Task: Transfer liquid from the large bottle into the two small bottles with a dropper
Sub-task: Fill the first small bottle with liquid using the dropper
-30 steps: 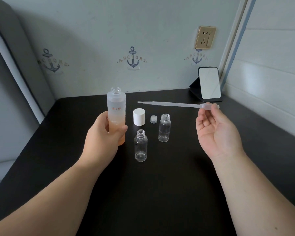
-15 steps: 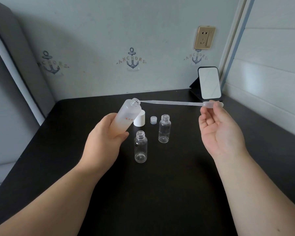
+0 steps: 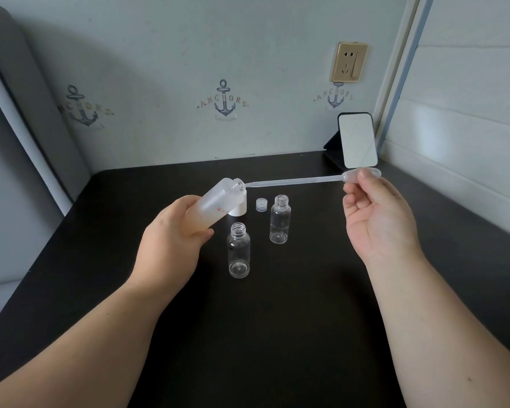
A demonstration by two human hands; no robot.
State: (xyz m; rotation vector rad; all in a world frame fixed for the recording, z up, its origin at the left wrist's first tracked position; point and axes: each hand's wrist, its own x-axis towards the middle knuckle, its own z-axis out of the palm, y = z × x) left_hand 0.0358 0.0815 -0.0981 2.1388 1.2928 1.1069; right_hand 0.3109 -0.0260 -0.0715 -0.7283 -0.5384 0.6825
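1. Left hand (image 3: 171, 240) grips the large frosted plastic bottle (image 3: 211, 206) with peach-coloured liquid, fingers curled round its lower body; bottle tilted, open mouth toward the right
2. Right hand (image 3: 377, 219) pinches the bulb of the long translucent plastic dropper (image 3: 295, 181) between thumb and fingertips; dropper near level, tip at the bottle's mouth
3. Two small clear plastic bottles stand upright and uncapped on the black table (image 3: 277, 334): one (image 3: 238, 251) just below the large bottle, the other (image 3: 280, 219) to its right
4. White cylindrical cap (image 3: 239, 208) partly hidden behind the large bottle; small clear cap (image 3: 261, 204) right of it
5. Black-framed rectangular mirror (image 3: 357, 140) far right of the large bottle, by the wall
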